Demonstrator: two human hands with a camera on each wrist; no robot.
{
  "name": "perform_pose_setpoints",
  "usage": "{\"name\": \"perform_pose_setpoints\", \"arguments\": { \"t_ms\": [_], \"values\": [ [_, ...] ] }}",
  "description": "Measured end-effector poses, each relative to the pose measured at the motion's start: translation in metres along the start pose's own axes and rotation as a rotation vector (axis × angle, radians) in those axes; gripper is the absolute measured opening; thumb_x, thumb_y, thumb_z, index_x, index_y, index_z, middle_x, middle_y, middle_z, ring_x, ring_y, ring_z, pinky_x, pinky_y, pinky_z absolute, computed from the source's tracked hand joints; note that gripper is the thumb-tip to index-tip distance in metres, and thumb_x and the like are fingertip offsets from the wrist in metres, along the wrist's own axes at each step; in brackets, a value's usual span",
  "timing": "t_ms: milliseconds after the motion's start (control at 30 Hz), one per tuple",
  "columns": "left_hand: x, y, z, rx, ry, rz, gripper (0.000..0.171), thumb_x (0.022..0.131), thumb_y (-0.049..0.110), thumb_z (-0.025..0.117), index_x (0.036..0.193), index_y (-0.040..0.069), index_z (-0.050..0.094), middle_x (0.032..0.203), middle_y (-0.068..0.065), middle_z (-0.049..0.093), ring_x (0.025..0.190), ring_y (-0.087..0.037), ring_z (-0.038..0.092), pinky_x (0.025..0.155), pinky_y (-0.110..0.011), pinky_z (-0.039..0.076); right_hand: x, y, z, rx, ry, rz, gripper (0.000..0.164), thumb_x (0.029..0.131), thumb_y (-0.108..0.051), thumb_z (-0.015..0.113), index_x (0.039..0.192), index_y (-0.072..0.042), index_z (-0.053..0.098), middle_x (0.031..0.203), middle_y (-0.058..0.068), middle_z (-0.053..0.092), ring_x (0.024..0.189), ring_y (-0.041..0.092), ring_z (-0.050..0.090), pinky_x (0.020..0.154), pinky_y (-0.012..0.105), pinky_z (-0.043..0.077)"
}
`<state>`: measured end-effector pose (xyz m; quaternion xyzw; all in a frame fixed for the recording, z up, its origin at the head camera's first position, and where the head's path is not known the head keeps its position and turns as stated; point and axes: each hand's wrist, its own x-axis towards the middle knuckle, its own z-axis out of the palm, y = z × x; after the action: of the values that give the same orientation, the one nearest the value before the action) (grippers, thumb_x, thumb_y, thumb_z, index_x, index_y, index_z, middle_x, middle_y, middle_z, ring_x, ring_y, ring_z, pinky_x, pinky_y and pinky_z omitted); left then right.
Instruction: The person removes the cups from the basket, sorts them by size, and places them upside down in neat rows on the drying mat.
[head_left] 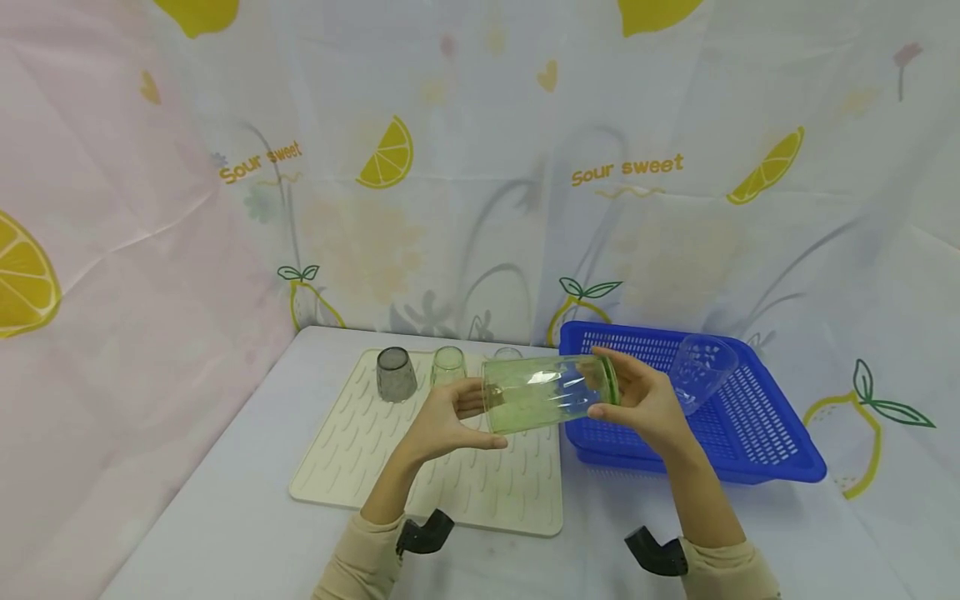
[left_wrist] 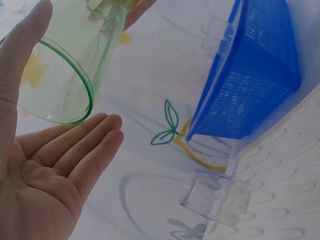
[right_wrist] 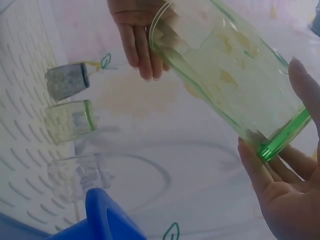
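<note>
A tall pale-green glass [head_left: 543, 392] is held sideways above the drying mat, its thick base to the right and its open mouth to the left. My right hand [head_left: 648, 408] grips the base end, thumb on the near side and fingers on the far side. At the mouth is my left hand [head_left: 446, 425], its fingers nearly straight with the thumb apart from them. In the left wrist view, the palm of that hand [left_wrist: 45, 170] faces the green rim [left_wrist: 82, 82], and the fingertips lie at or close to it. Whether they touch it I cannot tell.
On the cream drying mat [head_left: 360, 467] stand a grey glass [head_left: 395, 375], a small green glass [head_left: 448, 360] and a clear glass [head_left: 507, 353], in a row at the back. A blue basket [head_left: 750, 425] to the right holds a clear glass [head_left: 701, 371] leaning inside.
</note>
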<state>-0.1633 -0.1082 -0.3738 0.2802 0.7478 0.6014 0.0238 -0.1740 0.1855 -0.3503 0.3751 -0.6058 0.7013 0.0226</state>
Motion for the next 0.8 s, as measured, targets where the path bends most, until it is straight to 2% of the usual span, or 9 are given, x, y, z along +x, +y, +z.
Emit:
{"name": "perform_pose_setpoints", "arguments": {
  "t_ms": [267, 433, 600, 733, 800],
  "values": [
    [-0.001, -0.002, -0.002, -0.042, 0.014, 0.019, 0.085, 0.066, 0.022, 0.087, 0.133, -0.007, 0.045, 0.129, -0.022, 0.055, 0.122, -0.035, 0.052, 0.103, -0.031, 0.044, -0.001, 0.0, 0.004, -0.016, 0.081, 0.011, 0.058, 0.072, 0.015, 0.072, 0.126, 0.002, 0.055, 0.115, 0.002, 0.066, 0.098, 0.015, 0.065, 0.082, 0.025, 0.056],
    [-0.009, -0.003, -0.006, -0.074, 0.04, 0.014, 0.093, 0.066, 0.024, 0.086, 0.138, -0.008, 0.038, 0.134, -0.023, 0.05, 0.125, -0.036, 0.049, 0.104, -0.033, 0.043, 0.0, 0.001, 0.007, -0.031, 0.135, 0.016, 0.057, 0.069, 0.017, 0.072, 0.122, 0.003, 0.057, 0.112, 0.001, 0.066, 0.098, 0.013, 0.064, 0.078, 0.024, 0.057],
    [-0.028, -0.01, -0.013, -0.068, 0.096, -0.008, 0.087, 0.068, 0.014, 0.084, 0.137, -0.01, 0.037, 0.135, -0.026, 0.048, 0.124, -0.038, 0.048, 0.103, -0.034, 0.043, 0.002, 0.003, 0.01, -0.128, 0.19, 0.051, 0.054, 0.068, 0.016, 0.073, 0.119, 0.005, 0.057, 0.105, -0.003, 0.067, 0.097, 0.009, 0.064, 0.081, 0.022, 0.056],
    [-0.05, -0.023, -0.023, -0.033, 0.149, -0.035, 0.079, 0.071, 0.006, 0.081, 0.135, -0.013, 0.038, 0.132, -0.029, 0.05, 0.122, -0.04, 0.049, 0.1, -0.03, 0.046, 0.004, 0.006, 0.014, -0.18, 0.206, 0.097, 0.054, 0.069, 0.014, 0.074, 0.118, 0.011, 0.054, 0.103, -0.007, 0.067, 0.098, 0.007, 0.063, 0.084, 0.021, 0.055],
    [-0.062, -0.031, -0.031, -0.008, 0.179, -0.05, 0.076, 0.072, 0.003, 0.08, 0.134, -0.014, 0.039, 0.131, -0.03, 0.05, 0.12, -0.041, 0.05, 0.099, -0.033, 0.046, 0.006, 0.008, 0.016, -0.193, 0.204, 0.119, 0.055, 0.069, 0.013, 0.074, 0.119, 0.014, 0.051, 0.103, -0.008, 0.066, 0.098, 0.006, 0.062, 0.084, 0.021, 0.055]
  ]
}}
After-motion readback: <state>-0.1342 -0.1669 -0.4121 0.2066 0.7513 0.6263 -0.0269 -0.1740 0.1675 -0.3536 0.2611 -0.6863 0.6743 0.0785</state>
